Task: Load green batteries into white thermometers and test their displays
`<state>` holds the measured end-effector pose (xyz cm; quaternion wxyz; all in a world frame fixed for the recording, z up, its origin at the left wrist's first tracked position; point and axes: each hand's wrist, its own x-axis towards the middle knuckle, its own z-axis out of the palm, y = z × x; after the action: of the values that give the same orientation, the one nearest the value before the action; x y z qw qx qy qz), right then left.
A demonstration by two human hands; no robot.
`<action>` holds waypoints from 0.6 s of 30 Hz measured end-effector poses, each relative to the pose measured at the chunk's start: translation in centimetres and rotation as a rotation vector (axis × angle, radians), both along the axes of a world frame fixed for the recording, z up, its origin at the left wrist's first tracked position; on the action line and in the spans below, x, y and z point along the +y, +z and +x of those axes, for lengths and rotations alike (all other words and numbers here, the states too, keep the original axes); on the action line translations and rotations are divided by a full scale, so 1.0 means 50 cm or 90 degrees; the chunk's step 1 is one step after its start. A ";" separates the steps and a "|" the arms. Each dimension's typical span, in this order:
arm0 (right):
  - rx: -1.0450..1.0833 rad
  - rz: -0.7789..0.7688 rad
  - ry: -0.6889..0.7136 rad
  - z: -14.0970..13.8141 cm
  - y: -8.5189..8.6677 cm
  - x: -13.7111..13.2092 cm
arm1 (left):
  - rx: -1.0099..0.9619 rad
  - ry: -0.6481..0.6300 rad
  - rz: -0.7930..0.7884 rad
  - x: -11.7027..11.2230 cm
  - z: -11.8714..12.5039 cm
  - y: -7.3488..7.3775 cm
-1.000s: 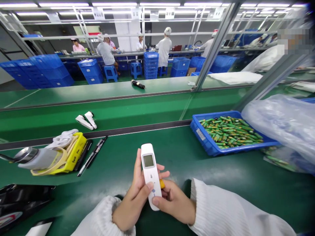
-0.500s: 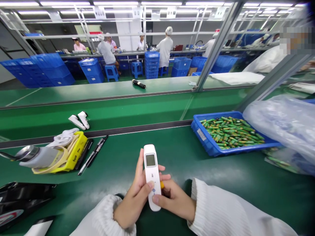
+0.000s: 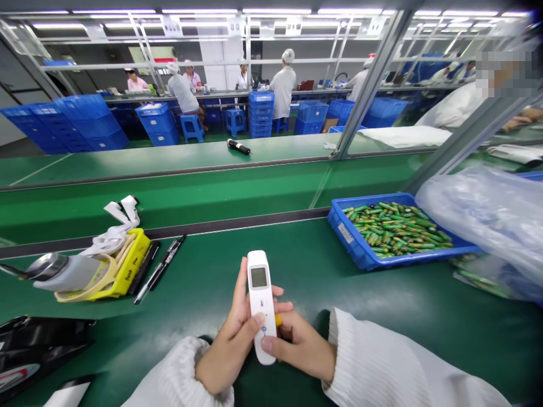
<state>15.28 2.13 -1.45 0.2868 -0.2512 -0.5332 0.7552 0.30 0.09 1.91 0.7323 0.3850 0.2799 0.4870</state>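
Note:
A white handheld thermometer point(image 3: 260, 294) with a small grey display stands upright in both my hands above the green table. My left hand point(image 3: 229, 345) is wrapped round its left side, thumb on the front near a small blue mark. My right hand point(image 3: 299, 345) grips its lower right side, and something small and yellow shows between those fingers. Two more white thermometers point(image 3: 123, 208) lie on the green conveyor belt point(image 3: 237, 192) at the left.
A blue tray point(image 3: 358, 249) full of green batteries stands at the right, beside a clear plastic bag point(image 3: 487, 215). A yellow box point(image 3: 129, 265) with a metal flask, a white cloth and black pens lies at the left. Metal frame posts rise behind. Other workers stand far behind.
The two white thermometers on the belt have travelled leftward. My hands and the thermometer they hold have hardly moved.

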 end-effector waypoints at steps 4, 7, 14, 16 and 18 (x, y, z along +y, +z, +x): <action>0.003 0.003 0.007 0.001 0.002 0.002 | 0.008 0.003 0.004 -0.001 0.000 0.000; -0.002 0.020 0.014 0.003 0.001 0.001 | 0.024 0.026 0.008 -0.003 0.003 0.000; -0.097 0.071 -0.086 0.003 0.005 0.004 | 0.230 0.069 0.055 -0.005 0.002 -0.016; -0.146 0.078 -0.173 0.004 0.004 0.021 | 0.419 0.068 0.117 -0.003 -0.002 -0.025; -0.274 0.146 -0.287 0.013 -0.002 0.048 | 0.634 0.028 0.222 0.002 -0.004 -0.035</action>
<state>15.94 4.53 -1.56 0.3538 -0.4826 -0.5939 0.5378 0.10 0.17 0.16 0.4253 0.6797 0.5169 0.2998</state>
